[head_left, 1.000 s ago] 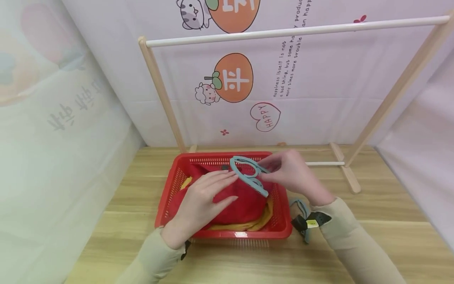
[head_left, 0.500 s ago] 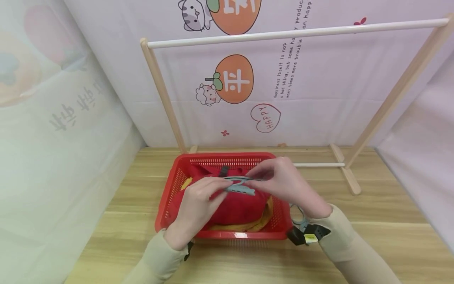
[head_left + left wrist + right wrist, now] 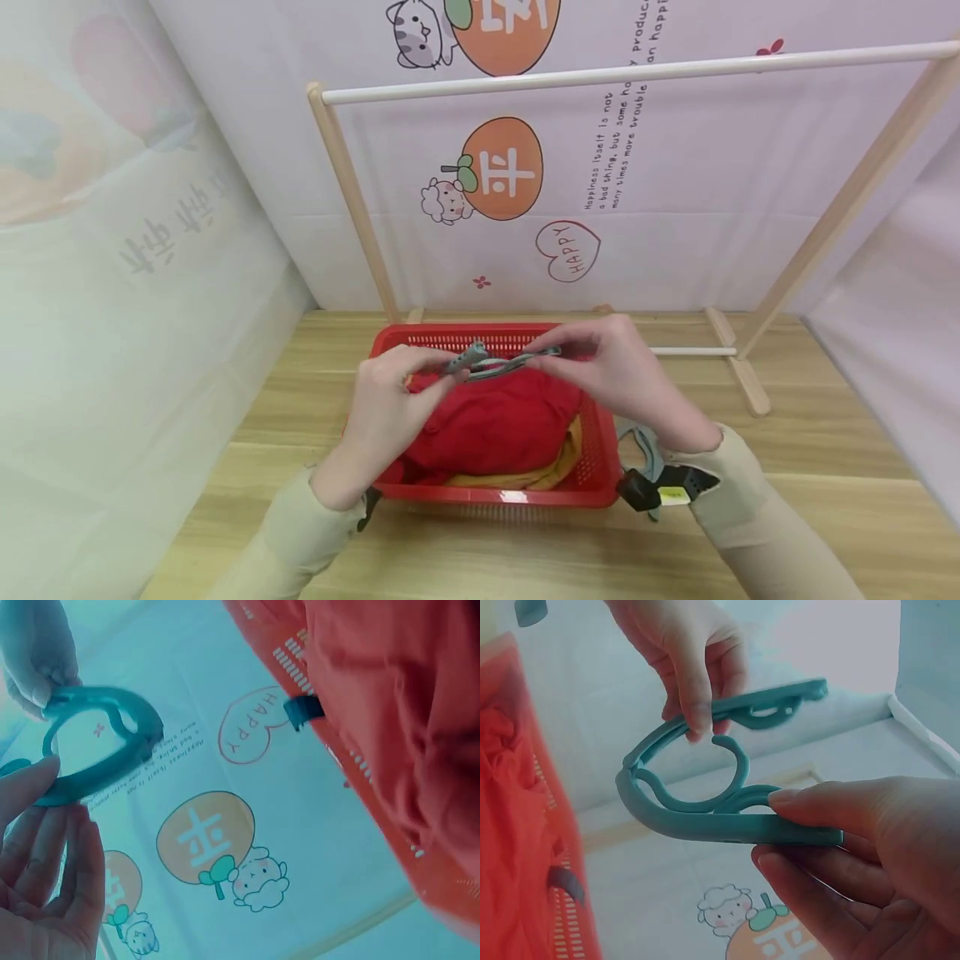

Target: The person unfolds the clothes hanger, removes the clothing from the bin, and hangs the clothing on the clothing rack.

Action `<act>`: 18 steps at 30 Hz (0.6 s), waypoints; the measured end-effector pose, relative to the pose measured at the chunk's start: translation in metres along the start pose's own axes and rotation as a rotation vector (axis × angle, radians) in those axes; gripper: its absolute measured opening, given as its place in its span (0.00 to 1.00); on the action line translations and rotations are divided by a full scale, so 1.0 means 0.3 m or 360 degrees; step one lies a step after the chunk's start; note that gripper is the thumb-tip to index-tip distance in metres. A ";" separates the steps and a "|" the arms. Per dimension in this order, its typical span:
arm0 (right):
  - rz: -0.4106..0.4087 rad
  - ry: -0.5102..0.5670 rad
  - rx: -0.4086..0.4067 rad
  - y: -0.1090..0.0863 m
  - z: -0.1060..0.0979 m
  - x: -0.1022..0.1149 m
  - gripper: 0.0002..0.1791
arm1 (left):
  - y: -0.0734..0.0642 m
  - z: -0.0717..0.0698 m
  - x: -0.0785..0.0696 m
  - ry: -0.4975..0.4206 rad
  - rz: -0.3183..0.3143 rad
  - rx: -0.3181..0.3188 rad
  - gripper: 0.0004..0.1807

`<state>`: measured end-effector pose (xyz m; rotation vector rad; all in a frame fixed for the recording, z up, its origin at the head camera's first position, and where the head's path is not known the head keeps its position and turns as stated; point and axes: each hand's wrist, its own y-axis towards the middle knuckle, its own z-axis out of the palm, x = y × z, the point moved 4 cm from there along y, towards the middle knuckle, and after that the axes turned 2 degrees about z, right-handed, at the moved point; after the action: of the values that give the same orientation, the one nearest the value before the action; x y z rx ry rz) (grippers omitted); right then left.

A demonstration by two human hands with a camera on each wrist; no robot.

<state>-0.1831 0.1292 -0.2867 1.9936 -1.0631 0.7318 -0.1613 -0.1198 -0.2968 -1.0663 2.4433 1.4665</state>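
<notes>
A blue-green folding hanger (image 3: 497,369) is held above the basket between both hands. My left hand (image 3: 386,417) pinches one of its arms between thumb and fingers. The other arm is pinched by my right hand (image 3: 611,367). In the right wrist view, the hanger (image 3: 712,825) is bent at its middle joint, its two arms forming a V with a curved hook between them. The left wrist view shows the hanger (image 3: 105,776) with both hands on it. Under the hands, a red cloth garment (image 3: 487,429) lies bunched in the red basket (image 3: 517,498).
Another blue-green hanger (image 3: 651,450) lies on the wooden table right of the basket, partly hidden by the right wrist. Yellow cloth (image 3: 555,473) shows beneath the red garment. Behind stands a rack with a white rail (image 3: 600,77) and wooden posts (image 3: 352,200).
The left hand, at first loosely beside the hanger, has taken hold of one arm. Both hands have since drawn slightly apart, the left moving left, and the hanger has turned.
</notes>
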 end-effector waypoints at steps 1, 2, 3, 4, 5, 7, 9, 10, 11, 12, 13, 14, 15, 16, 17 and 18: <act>0.0006 -0.0009 -0.0012 0.003 -0.007 -0.005 0.10 | 0.011 -0.004 0.005 -0.0012 -0.0031 0.0022 0.13; 0.0020 -0.0011 -0.0021 0.006 -0.014 -0.011 0.09 | 0.022 -0.007 0.011 -0.0027 -0.0062 0.0046 0.13; 0.0028 -0.0009 -0.0030 0.010 -0.021 -0.017 0.09 | 0.033 -0.009 0.019 -0.0042 -0.0100 0.0071 0.12; 0.0044 -0.0007 -0.0037 0.013 -0.029 -0.024 0.08 | 0.044 -0.008 0.027 -0.0059 -0.0132 0.0094 0.12; 0.0062 0.0002 -0.0042 0.016 -0.036 -0.031 0.08 | 0.054 -0.007 0.036 -0.0069 -0.0163 0.0110 0.11; 0.0104 0.0002 -0.0058 0.021 -0.051 -0.046 0.07 | 0.073 -0.003 0.056 -0.0107 -0.0220 0.0131 0.10; 0.0149 0.0004 -0.0072 0.026 -0.065 -0.060 0.07 | 0.089 0.003 0.079 -0.0151 -0.0291 0.0145 0.10; 0.0167 -0.0006 -0.0084 0.028 -0.074 -0.065 0.08 | 0.096 0.005 0.091 -0.0179 -0.0337 0.0146 0.10; 0.0183 -0.0014 -0.0099 0.030 -0.082 -0.071 0.08 | 0.101 0.007 0.103 -0.0211 -0.0391 0.0144 0.10; 0.0199 -0.0018 -0.0113 0.032 -0.091 -0.076 0.09 | 0.104 0.009 0.116 -0.0251 -0.0449 0.0142 0.09; 0.0216 -0.0015 -0.0129 0.033 -0.100 -0.080 0.09 | 0.107 0.013 0.130 -0.0293 -0.0510 0.0142 0.09; 0.0237 -0.0009 -0.0148 0.034 -0.109 -0.087 0.10 | 0.110 0.018 0.143 -0.0335 -0.0572 0.0143 0.09; 0.0251 -0.0010 -0.0169 0.035 -0.118 -0.093 0.11 | 0.113 0.023 0.156 -0.0387 -0.0638 0.0141 0.09; 0.0276 0.0001 -0.0193 0.035 -0.127 -0.098 0.11 | 0.115 0.028 0.168 -0.0448 -0.0705 0.0139 0.09; 0.0306 0.0014 -0.0217 0.035 -0.136 -0.106 0.11 | 0.116 0.034 0.180 -0.0514 -0.0771 0.0140 0.10; 0.0333 0.0034 -0.0239 0.035 -0.144 -0.114 0.12 | 0.117 0.041 0.191 -0.0582 -0.0841 0.0136 0.10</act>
<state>-0.2147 0.1755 -0.2847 1.7614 -1.2888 0.7569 -0.2288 -0.1290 -0.3012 -1.1801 1.7802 1.2358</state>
